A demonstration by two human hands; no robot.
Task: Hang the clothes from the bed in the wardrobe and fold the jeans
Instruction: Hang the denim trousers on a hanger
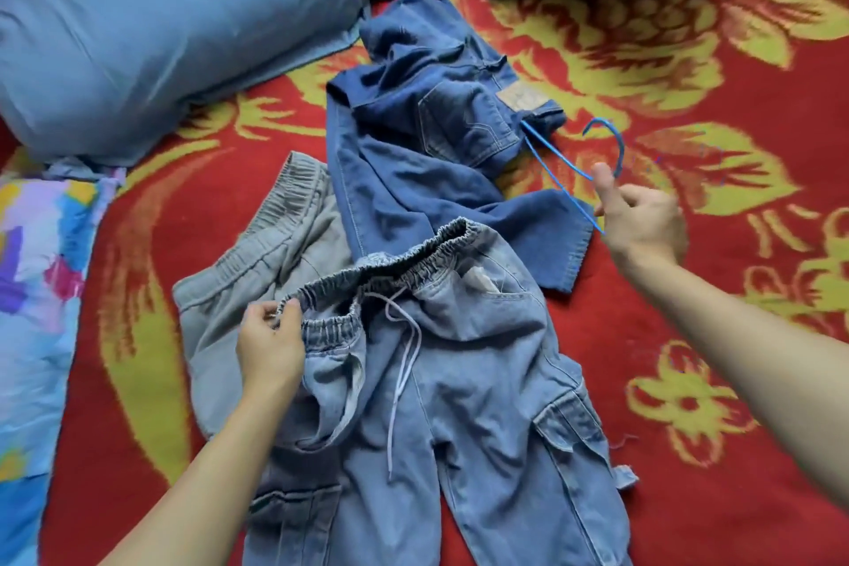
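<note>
The left hand (271, 349) pinches the elastic waistband of the light jeans (459, 381), which lie between the hands. The right hand (643, 221) grips a blue hanger (620, 145), thumb up, beside the dark jeans (413, 142). Bare blanket (689, 358) lies open to its right. The writing on the tan patch (519, 97) is unreadable.

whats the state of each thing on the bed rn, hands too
light blue drawstring cargo jeans: spread out, unfolded, waistband gaping
dark blue denim jeans: crumpled, unfolded
grey elastic-waist trousers: flat, partly under the light jeans
thin blue wire hanger: held, far end at the dark jeans' waistband
left hand: fingers pinch the light jeans' waistband
right hand: grips the hanger
large blue pillow: lying flat
</note>
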